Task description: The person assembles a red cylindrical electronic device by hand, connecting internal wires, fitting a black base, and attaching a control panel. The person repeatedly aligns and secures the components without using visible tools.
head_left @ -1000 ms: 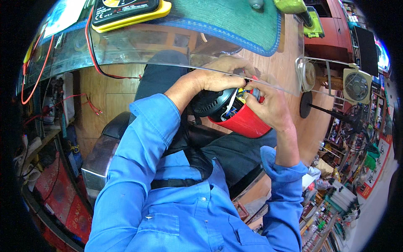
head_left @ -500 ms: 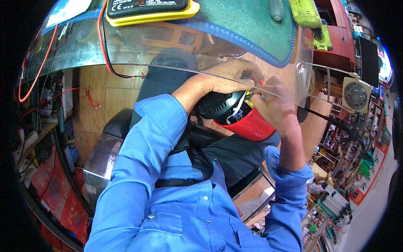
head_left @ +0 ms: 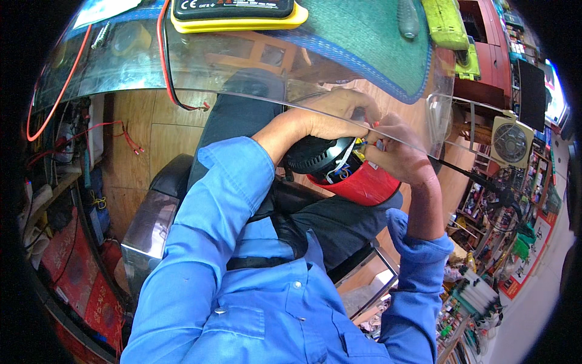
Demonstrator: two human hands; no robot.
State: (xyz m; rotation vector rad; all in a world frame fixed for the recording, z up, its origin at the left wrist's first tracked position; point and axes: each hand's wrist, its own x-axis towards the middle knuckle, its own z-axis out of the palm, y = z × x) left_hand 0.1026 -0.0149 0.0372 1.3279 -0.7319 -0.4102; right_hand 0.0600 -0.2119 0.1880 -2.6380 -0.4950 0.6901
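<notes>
Closely hunched over an opened red housing, a person in a blue shirt is working bare-handed at its exposed insides. The housing is sitting over the dark-trousered right thigh, just below the edge of a clear tabletop. Blue wires and a white strip are showing in its mouth, while a dark ribbed round part is standing just beside it, to the left. The left hand is arching over that part, fingers bending; the right hand is curling its fingers together at the housing's far rim. What either hand's fingertips are gripping, one cannot tell. Beyond, a black-and-yellow meter and a green mat are lying on the tabletop, and a box fan is standing well apart at right.
</notes>
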